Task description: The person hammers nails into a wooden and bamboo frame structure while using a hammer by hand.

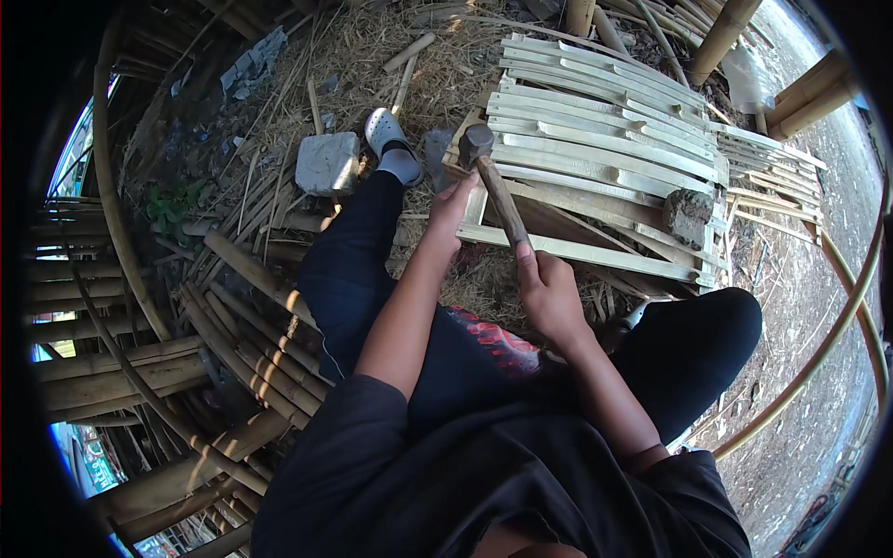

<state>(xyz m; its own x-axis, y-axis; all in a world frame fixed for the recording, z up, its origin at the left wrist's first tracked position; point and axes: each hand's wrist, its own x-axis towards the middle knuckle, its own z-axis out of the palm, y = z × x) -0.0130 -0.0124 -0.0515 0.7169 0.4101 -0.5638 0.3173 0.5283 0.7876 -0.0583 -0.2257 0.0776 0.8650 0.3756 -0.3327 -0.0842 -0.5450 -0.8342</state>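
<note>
My right hand (551, 290) is closed around the lower end of a hammer's wooden handle (503, 200). The hammer's dark metal head (476, 141) is over the near left corner of a panel of pale bamboo slats (595, 138). At that corner, just below the head, my left hand (450, 209) has its fingers closed, and what they pinch is mostly hidden. A single pale slat (595, 253) crosses the panel's near side, with a gap and darker boards behind it. Whether the head touches anything cannot be made out.
A rough block (686, 216) rests on the panel's right side. Another pale block (327, 164) lies beside my left shoe (383, 132). Bamboo poles (251, 344) are piled on the left, and thin loose strips (767, 172) lie at the right. Straw covers the ground.
</note>
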